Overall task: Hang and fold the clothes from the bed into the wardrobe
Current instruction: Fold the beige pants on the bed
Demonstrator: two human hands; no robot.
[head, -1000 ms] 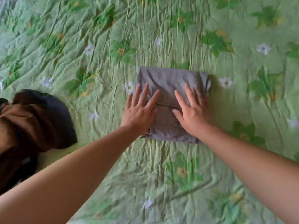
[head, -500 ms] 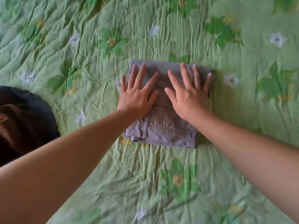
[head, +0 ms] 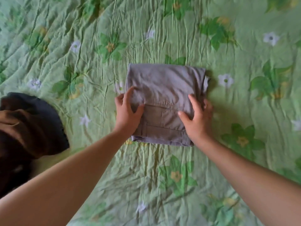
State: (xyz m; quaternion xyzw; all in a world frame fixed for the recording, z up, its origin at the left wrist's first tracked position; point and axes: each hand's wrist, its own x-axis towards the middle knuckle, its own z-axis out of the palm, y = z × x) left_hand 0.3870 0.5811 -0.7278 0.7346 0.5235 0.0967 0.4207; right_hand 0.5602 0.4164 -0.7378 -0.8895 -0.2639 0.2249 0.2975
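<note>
One pair of folded grey trousers [head: 164, 85] lies on one bed [head: 236, 168]. Two hands grip its side edges: one left hand [head: 127, 114], one right hand [head: 197, 123]. Left of the trousers is one dark heap of clothes [head: 32, 128], at least two garments.

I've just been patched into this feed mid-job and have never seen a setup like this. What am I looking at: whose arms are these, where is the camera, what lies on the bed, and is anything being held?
There is no machine here: these are a person's two bare arms. The single picture comes from a wide-angle camera worn on the person's head, looking forward and down. The surface is a bed covered by a wrinkled green floral bedsheet. In the middle lie folded grey cloth trousers, with a pocket flap and waistband showing. The left hand has a grip on their left edge and the right hand on their right edge, thumbs on top. At the left edge of the view lies a heap of dark brown and black clothes, which neither hand touches.
</note>
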